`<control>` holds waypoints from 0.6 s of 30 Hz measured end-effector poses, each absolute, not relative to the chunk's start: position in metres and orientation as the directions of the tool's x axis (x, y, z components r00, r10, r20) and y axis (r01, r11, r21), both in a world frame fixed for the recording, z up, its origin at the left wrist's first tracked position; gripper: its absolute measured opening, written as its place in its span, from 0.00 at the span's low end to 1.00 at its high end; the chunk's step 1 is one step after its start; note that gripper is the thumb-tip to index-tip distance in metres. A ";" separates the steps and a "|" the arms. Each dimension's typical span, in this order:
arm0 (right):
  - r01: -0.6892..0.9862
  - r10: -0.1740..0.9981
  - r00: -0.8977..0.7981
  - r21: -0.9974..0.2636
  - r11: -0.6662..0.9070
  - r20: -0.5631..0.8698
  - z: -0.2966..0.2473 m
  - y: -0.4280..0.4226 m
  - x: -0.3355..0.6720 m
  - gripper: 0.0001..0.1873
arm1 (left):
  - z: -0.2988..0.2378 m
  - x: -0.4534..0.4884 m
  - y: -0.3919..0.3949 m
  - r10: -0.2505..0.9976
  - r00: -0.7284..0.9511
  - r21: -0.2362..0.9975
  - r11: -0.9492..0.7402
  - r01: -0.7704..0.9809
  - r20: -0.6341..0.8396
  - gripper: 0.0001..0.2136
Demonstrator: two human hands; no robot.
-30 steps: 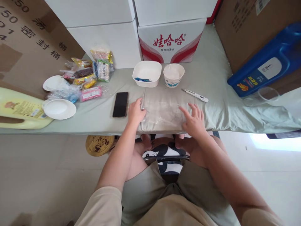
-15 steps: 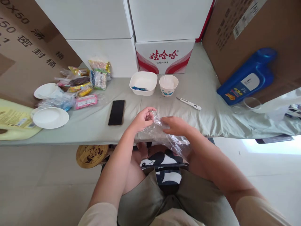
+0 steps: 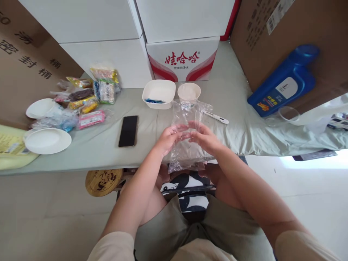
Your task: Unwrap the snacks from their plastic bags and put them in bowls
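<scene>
A clear plastic bag [image 3: 187,116] is held upright above the table's front edge, between me and the bowls. My left hand [image 3: 169,138] pinches its middle from the left, fingers closed on the film. My right hand [image 3: 204,137] grips the same spot from the right, fingertips close to the left hand's. The bag's top reaches up in front of a paper cup [image 3: 189,93], and its lower end hangs past the table edge. A white square bowl [image 3: 159,93] holding a small blue packet sits left of the cup. A white thermometer [image 3: 217,117] lies to the right of the bag.
A black phone [image 3: 128,131] lies left of my hands. Snack packets [image 3: 87,98] and two white plates [image 3: 47,140] fill the left side. A blue jug [image 3: 285,87] leans at the right beside a clear cup [image 3: 288,115]. Cardboard boxes line the back. The table [image 3: 103,156] has a grey-green cloth.
The bag lay flat on the table under both hands. Both hands gathered it, lifted it and now hold it stretched upright in front of the cup.
</scene>
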State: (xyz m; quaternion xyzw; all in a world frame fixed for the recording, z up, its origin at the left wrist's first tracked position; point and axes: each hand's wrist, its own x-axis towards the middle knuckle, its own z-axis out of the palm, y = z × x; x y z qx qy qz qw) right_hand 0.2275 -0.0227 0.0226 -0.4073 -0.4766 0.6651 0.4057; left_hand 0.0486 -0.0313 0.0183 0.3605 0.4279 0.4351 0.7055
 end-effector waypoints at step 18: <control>0.008 0.910 -0.305 -0.956 -0.293 -0.281 0.030 -0.025 0.240 0.15 | 0.027 0.033 -0.036 0.891 0.145 0.871 0.452 -0.195 -0.430 0.17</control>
